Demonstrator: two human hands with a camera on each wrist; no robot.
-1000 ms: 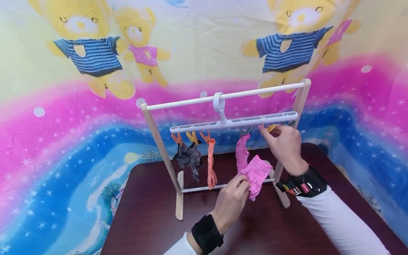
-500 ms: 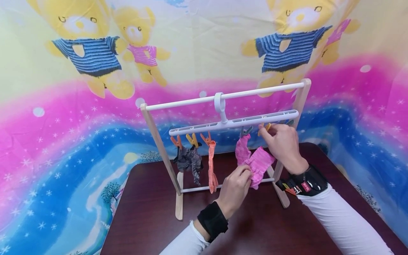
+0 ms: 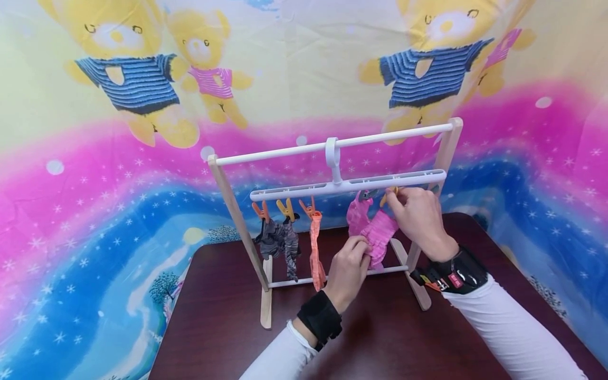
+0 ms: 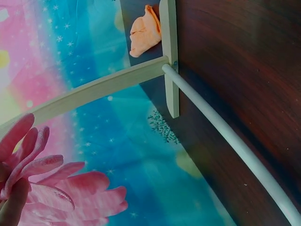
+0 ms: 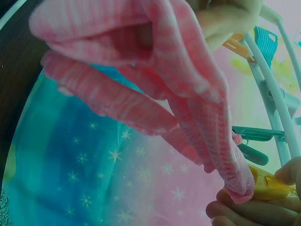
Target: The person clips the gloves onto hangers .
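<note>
My left hand (image 3: 349,264) pinches a pink knitted glove (image 3: 380,237); its finger lobes show in the left wrist view. With my right hand (image 3: 420,216) I grip a yellow clothespin (image 5: 265,183) just below the hanger bar (image 3: 304,190). In the right wrist view the glove's narrow end meets the clothespin; whether the jaws bite on it I cannot tell. Beside it hangs another pink glove (image 3: 356,214) from a grey-green clothespin (image 3: 367,195).
The white hanger hooks over a wooden rack's top rail (image 3: 275,153). Dark grey striped knitwear (image 3: 280,240) and an orange knitted piece (image 3: 315,250) hang on its left half from clothespins. An orange cloth piece (image 4: 146,33) lies beyond the rack's foot on the dark table (image 3: 204,327).
My left hand has raised the pink glove up to the yellow clothespin. My right hand has turned the clothespin more upright and stays below the bar.
</note>
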